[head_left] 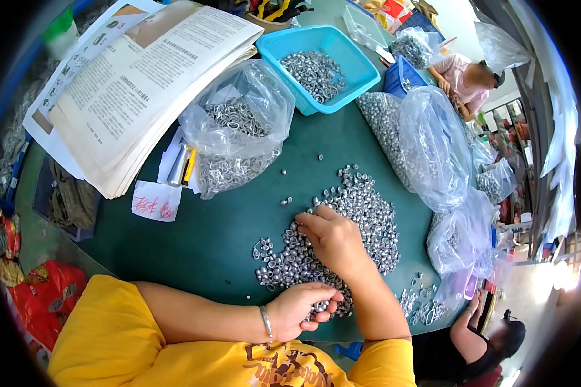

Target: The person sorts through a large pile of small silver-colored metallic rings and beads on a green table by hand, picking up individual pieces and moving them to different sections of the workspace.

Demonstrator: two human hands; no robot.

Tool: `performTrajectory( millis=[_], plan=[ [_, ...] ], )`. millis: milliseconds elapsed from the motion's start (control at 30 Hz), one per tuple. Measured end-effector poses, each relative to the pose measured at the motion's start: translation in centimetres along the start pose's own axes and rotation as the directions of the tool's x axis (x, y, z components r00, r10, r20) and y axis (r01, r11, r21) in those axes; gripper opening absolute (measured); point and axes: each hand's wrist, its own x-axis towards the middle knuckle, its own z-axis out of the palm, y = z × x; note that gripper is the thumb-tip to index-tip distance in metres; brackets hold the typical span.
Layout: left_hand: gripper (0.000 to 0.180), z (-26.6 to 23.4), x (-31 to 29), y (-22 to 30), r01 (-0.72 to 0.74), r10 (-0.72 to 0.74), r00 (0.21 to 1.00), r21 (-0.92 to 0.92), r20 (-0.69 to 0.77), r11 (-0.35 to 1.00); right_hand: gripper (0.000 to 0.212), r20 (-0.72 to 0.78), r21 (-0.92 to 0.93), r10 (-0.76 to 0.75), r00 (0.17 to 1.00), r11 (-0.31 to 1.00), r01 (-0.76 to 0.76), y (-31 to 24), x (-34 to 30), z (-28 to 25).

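A heap of small silvery metal pieces [371, 219], rounded and hollow like little caps, spreads over the green table. My left hand [300, 308] is cupped at the heap's near edge, its fingers curled round several of these metal pieces. Over the heap's left part, my right hand [332, 237] reaches down with thumb and fingers pinched together. What sits between its fingertips is too small to make out. A few stray pieces lie beyond the right hand, and a smaller group of ring-like metal pieces [426, 313] lies to the right.
A turquoise basket [368, 74] of metal pieces stands at the back, beside a clear bag [239, 148] of metal rings. A newspaper stack [122, 97] lies left. Filled plastic bags [432, 155] line the right edge. Two other people sit farther right.
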Motion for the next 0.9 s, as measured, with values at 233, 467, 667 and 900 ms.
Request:
performTrajectory(
  millis=[233, 467, 667, 900],
  plan=[
    [0.017, 0.1, 0.0, 0.0, 0.005, -0.005, 1.0, -0.007, 0.002, 1.0, 0.012, 0.059, -0.002, 0.044, 0.997, 0.999, -0.044, -0.1, -0.4, -0.2],
    [0.017, 0.1, -0.1, 0.0, 0.003, -0.003, 1.0, 0.01, -0.004, 1.0, 0.014, 0.019, 0.029, 0.061, 0.998, 0.998, -0.062, -0.7, -0.5, 0.2],
    [0.017, 0.1, 0.0, -0.1, -0.001, 0.001, 1.0, -0.004, -0.005, 1.0, 0.007, 0.134, 0.573, 0.327, 0.935, 0.745, -0.342, 0.2, -1.1, 0.4],
    [0.018, 0.1, -0.2, 0.1, 0.004, -0.004, 1.0, 0.005, 0.002, 1.0, 0.015, 0.399, 0.772, 0.18, 0.899, -0.595, -0.223, 2.7, -2.9, -0.6]
  ],
)
